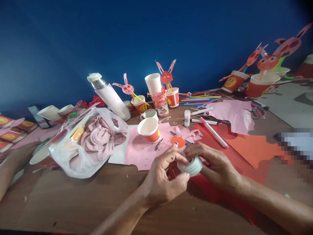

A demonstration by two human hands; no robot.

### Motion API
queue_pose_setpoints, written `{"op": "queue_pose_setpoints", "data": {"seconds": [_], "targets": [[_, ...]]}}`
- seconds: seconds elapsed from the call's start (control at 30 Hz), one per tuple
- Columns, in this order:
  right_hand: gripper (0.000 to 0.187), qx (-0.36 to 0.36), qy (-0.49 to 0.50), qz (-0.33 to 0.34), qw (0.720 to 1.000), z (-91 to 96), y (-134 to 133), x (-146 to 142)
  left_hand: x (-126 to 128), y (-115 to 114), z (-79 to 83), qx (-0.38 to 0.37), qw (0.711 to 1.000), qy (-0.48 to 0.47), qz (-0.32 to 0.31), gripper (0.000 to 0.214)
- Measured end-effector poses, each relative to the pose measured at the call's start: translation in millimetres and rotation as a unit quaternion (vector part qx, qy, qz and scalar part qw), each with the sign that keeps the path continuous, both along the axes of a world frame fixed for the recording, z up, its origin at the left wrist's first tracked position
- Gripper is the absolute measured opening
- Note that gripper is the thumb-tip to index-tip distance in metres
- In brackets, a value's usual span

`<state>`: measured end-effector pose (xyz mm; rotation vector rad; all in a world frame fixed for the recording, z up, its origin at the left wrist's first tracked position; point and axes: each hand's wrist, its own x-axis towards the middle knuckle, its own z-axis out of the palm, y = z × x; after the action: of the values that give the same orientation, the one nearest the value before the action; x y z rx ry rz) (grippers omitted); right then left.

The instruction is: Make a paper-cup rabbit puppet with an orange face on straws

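Observation:
A roll of clear tape (190, 167) is held between both my hands above the table's front half. My left hand (166, 174) is closed round its left side, thumb along the lower edge. From the right, my right hand (215, 163) grips the same roll with curled fingers. Just beyond the hands lies an orange paper face (178, 141) with pink paper strips. A red and white paper cup (149, 130) stands on the pink paper (137, 153) to the left. Red paper (244, 156) spreads under and beside my right hand.
A plastic bag with pink cloth (97, 137) sits at left, near a white thermos (110, 96). Paper-cup rabbit figures (167, 78) stand at the back. Markers (214, 132), a glue stick (187, 118) and orange paper (256, 148) lie at right. Another person's arm (14, 163) rests at far left.

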<state>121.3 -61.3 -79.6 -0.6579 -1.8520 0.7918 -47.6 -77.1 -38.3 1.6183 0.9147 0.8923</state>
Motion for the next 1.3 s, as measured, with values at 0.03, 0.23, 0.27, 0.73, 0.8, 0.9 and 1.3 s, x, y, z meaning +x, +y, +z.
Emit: {"op": "queue_pose_setpoints", "data": {"seconds": [0.03,0.23,0.27,0.73,0.8,0.9,1.3], "targets": [[0.029,0.015,-0.011,-0.009,1.000,0.3,0.1,0.0,0.7,-0.9,0.6,0.002,1.000,0.017,0.000,0.016],[0.026,0.029,-0.068,-0.028,0.997,0.0,-1.0,0.9,3.6,-1.9,6.0,-0.054,0.997,0.058,0.007,0.019],[0.024,0.026,-0.072,-0.028,0.997,0.1,-1.2,0.8,3.4,-1.2,6.3,-0.062,0.996,0.059,0.004,0.018],[0.023,-0.013,-0.098,-0.032,0.995,3.4,-1.9,0.5,-0.2,2.0,1.8,-0.115,0.993,0.028,-0.015,0.016],[0.022,-0.012,-0.100,-0.033,0.994,2.9,-1.5,0.6,0.0,2.3,2.4,-0.115,0.993,0.026,-0.014,0.016],[0.021,-0.012,-0.101,-0.033,0.994,2.0,-1.1,0.4,-0.7,2.9,2.1,-0.115,0.993,0.022,-0.019,0.016],[0.020,-0.013,-0.102,-0.050,0.993,2.2,-1.4,1.1,-2.0,5.8,0.5,-0.192,0.981,-0.016,-0.037,0.014]]}}
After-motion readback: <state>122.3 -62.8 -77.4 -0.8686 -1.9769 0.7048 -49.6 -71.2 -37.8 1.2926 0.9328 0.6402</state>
